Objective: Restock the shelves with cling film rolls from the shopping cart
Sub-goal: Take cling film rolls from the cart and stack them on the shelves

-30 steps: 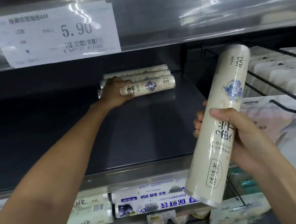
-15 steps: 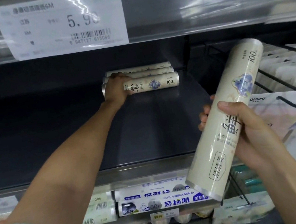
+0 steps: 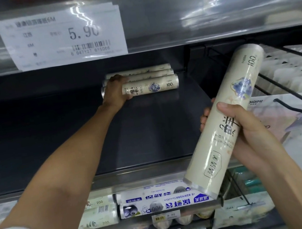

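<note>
Three cream cling film rolls lie side by side deep on the dark shelf (image 3: 157, 125). My left hand (image 3: 115, 93) reaches in and grips the left end of the front roll (image 3: 154, 86), which lies flat on the shelf. Closer to me, my right hand (image 3: 246, 129) grips another cream cling film roll (image 3: 225, 120) round its middle. That roll is tilted, its top end pointing up and right, in front of the shelf's right part. The shopping cart is out of view.
A price tag (image 3: 62, 37) reading 5.90 hangs on the shelf rail above. Wire dividers (image 3: 287, 90) and white packs fill the right section. The lower shelf holds blue-and-white boxed rolls (image 3: 165, 204) and more rolls beneath.
The view shifted slightly. My left hand stays on the front roll at the back of the shelf. My right hand keeps the tilted roll in nearly the same place.
</note>
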### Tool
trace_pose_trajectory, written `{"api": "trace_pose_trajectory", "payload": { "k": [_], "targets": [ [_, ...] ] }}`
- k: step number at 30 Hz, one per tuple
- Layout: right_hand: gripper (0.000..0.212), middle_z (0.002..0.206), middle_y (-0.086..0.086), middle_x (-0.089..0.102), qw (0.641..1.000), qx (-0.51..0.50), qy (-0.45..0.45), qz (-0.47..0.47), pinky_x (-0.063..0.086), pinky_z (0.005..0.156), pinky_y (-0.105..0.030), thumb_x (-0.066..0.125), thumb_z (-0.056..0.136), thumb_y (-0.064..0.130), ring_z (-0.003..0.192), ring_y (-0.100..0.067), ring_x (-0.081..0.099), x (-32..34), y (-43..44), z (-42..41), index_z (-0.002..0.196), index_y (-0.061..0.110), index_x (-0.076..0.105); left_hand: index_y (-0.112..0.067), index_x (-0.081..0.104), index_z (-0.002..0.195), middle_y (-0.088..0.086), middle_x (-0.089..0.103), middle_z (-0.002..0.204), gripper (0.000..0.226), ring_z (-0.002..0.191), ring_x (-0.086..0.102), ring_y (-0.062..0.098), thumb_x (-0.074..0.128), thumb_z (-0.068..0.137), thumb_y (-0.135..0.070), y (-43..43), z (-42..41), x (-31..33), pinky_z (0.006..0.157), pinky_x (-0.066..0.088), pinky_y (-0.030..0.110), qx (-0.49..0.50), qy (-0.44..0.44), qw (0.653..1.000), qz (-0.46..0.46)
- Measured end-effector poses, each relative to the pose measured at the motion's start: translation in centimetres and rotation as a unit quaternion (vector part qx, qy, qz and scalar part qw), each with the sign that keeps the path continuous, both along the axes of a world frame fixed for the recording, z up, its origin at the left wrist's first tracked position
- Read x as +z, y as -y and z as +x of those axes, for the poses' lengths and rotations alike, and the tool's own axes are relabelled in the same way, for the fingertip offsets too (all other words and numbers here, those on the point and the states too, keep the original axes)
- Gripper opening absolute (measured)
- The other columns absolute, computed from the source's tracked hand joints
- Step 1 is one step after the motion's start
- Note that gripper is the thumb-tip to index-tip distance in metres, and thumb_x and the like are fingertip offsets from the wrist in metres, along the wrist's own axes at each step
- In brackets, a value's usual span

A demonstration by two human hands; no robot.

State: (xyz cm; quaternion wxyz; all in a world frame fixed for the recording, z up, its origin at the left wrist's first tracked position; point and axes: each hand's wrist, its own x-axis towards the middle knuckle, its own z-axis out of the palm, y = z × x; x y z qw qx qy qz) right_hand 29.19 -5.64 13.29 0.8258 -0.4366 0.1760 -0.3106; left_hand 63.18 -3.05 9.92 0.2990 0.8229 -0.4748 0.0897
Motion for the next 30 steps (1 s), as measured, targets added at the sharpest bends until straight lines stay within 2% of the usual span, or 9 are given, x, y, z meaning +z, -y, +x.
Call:
{"api": "trace_pose_trajectory", "payload": {
  "k": [3,6,9,13,17,20,24,28,30],
  "targets": [
    [0.031,0.076,-0.006,0.064,1.0,-0.005,0.01,0.025,0.057,0.07,-0.031,0.059,0.073,0.031,0.072,-0.018,0.066,0.8,-0.1,0.2,0.099,0.013,0.055,-0.012,0.044,0.138,0.011,0.046,0.139,0.066,0.127,0.042,0.025,0.073,0.081,-0.025,-2.3,-1.5,1.5,0.103,0.029,0.021,0.018,-0.038,0.998,-0.035],
    [0.02,0.075,0.0,0.058,0.999,-0.011,0.034,0.03,0.054,0.069,-0.03,0.053,0.082,0.034,0.073,-0.014,0.059,1.1,0.0,0.9,0.094,0.017,0.054,-0.009,0.052,0.131,0.01,0.051,0.135,0.046,0.126,0.046,0.023,0.059,0.092,-0.033,-7.9,-5.7,2.4,0.102,0.03,0.019,-0.002,-0.001,0.997,-0.072],
    [0.016,0.074,0.005,0.061,0.997,-0.033,0.058,0.038,0.052,0.077,-0.031,0.049,0.093,0.033,0.076,-0.01,0.06,1.1,0.2,2.5,0.097,0.02,0.057,-0.012,0.059,0.122,0.004,0.06,0.123,0.046,0.115,0.054,0.018,0.044,0.094,-0.045,-15.4,-11.1,1.0,0.097,0.037,0.022,-0.004,0.019,0.997,-0.069],
    [0.024,0.09,-0.001,0.063,0.991,-0.04,0.112,0.064,0.051,0.093,-0.037,0.054,0.092,0.027,0.091,-0.015,0.062,1.2,0.3,5.6,0.111,0.012,0.055,-0.005,0.066,0.109,0.008,0.068,0.109,0.049,0.101,0.063,0.026,0.035,0.095,-0.041,-19.9,-14.3,-2.7,0.09,0.041,0.032,0.016,0.179,0.984,0.005],
    [0.029,0.103,-0.003,0.064,0.986,-0.049,0.144,0.061,0.049,0.096,-0.038,0.057,0.088,0.012,0.098,-0.015,0.063,0.6,0.0,9.7,0.116,0.013,0.052,-0.001,0.069,0.098,0.012,0.069,0.099,0.046,0.091,0.065,0.029,0.038,0.096,-0.035,-20.1,-13.5,-5.6,0.077,0.047,0.036,0.006,0.314,0.949,0.013],
    [0.046,0.111,-0.004,0.062,0.991,-0.058,0.113,0.043,0.039,0.107,-0.043,0.063,0.082,0.004,0.109,-0.018,0.058,-0.1,-0.3,12.1,0.124,0.011,0.048,-0.002,0.069,0.091,0.011,0.07,0.094,0.043,0.086,0.067,0.028,0.037,0.096,-0.029,-19.7,-12.7,-6.2,0.065,0.051,0.034,0.003,0.37,0.929,-0.005],
    [0.066,0.115,-0.006,0.06,0.995,-0.079,0.053,0.022,0.044,0.1,-0.049,0.064,0.08,-0.011,0.114,-0.023,0.058,-0.6,0.5,13.3,0.135,0.012,0.036,-0.005,0.069,0.086,0.01,0.07,0.091,0.042,0.081,0.068,0.026,0.036,0.097,-0.028,-19.4,-12.0,-6.2,0.059,0.05,0.031,-0.009,0.41,0.912,-0.016],
    [0.072,0.112,-0.011,0.058,0.989,-0.069,0.071,0.107,0.049,0.083,-0.06,0.08,0.063,0.017,0.109,-0.03,0.059,-0.4,3.1,11.9,0.123,0.017,0.038,-0.006,0.069,0.086,0.009,0.07,0.092,0.042,0.08,0.068,0.026,0.035,0.096,-0.029,-19.3,-11.8,-6.5,0.058,0.05,0.029,-0.004,0.427,0.904,-0.024],
    [0.06,0.117,-0.008,0.061,0.989,-0.092,0.048,0.106,0.052,0.081,-0.052,0.073,0.076,0.031,0.107,-0.027,0.061,-0.5,4.4,10.6,0.126,0.014,0.045,-0.007,0.069,0.085,0.008,0.071,0.091,0.042,0.079,0.068,0.026,0.035,0.096,-0.029,-19.2,-11.9,-6.5,0.057,0.05,0.029,-0.002,0.425,0.905,-0.028]
  ]
}}
